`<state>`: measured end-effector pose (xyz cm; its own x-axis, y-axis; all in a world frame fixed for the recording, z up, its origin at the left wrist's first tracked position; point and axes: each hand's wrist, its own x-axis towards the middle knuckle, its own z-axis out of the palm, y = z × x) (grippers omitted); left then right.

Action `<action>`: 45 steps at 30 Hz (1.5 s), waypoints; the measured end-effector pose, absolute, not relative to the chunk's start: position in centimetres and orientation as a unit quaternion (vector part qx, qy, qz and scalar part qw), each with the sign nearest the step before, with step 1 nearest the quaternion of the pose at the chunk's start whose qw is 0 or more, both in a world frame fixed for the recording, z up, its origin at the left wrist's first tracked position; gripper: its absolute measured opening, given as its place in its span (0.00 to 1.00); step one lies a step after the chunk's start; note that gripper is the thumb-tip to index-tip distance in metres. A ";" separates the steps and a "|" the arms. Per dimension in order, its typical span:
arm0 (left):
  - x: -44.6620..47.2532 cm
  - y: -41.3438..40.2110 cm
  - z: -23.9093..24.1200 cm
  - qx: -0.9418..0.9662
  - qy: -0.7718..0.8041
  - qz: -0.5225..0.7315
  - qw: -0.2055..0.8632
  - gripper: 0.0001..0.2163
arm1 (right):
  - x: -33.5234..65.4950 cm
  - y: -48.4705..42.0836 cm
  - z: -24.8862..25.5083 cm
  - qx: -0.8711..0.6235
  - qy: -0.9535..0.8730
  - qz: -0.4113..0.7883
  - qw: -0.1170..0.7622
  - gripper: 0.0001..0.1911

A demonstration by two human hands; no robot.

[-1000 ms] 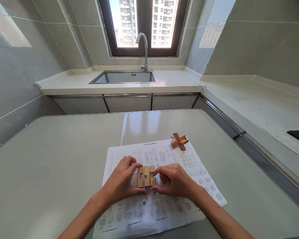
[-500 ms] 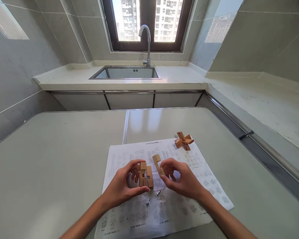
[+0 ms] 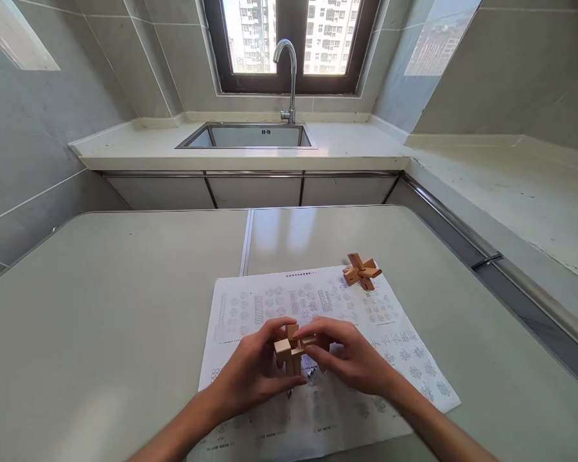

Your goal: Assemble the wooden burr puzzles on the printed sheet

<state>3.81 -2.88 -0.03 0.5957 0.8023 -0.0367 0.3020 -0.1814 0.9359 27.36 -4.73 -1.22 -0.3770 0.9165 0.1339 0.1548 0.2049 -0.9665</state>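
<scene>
While both hands meet over the printed sheet (image 3: 327, 385) on the bench (image 3: 115, 308), the left hand (image 3: 253, 372) and right hand (image 3: 349, 359) pinch a cluster of notched wooden pieces (image 3: 291, 351) between them. A finished wooden cross puzzle (image 3: 361, 271) sits at the sheet's far right corner.

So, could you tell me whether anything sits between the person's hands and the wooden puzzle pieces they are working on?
Nothing visible does. The left hand and right hand both already grip the wooden puzzle pieces directly, above the printed instruction sheet. The assembled wooden cross puzzle lies apart at the sheet's far right corner.
</scene>
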 end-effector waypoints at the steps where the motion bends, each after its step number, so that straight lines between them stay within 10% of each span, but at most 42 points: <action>1: 3.8 -2.9 -0.1 0.734 0.379 0.242 0.509 0.31 | 27.3 -4.8 -1.3 -0.407 -0.667 0.490 0.386 0.09; 45: 4.2 -3.2 0.9 0.701 0.392 0.244 0.543 0.26 | 26.5 -5.2 -2.6 -0.447 -0.608 0.523 0.397 0.19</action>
